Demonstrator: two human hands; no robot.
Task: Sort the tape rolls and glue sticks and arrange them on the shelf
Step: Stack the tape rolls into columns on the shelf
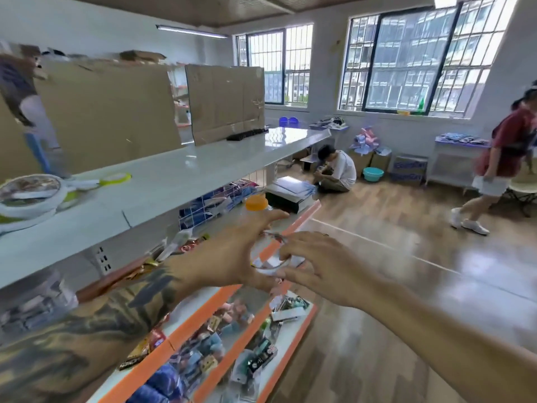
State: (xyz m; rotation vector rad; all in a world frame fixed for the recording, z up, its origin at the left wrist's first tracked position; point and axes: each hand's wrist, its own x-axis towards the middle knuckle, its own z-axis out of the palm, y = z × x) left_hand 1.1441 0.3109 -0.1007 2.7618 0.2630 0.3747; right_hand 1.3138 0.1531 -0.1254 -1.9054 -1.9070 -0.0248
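shelf unit (162,181) standing at left, orange-edged lower tiers | top shelf carrying cardboard sheets (110,112), green-and-white rackets (35,196), black strip (247,134) | lower shelves (220,370) holding small packaged goods | wooden floor (406,286) lying beneath

1 head cam, close, looks fwd-down along shelf (186,181).

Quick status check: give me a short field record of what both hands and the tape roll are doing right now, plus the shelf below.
held item: clear tape roll, transparent, in front of the shelving
left hand: left hand grips the roll from its left side, thumb and fingers curled round it
right hand: right hand pinches the roll's right side with its fingers
shelf below: orange-edged shelves holding mixed small packaged goods
top shelf: white top shelf, glossy
placement: roll not yet set down
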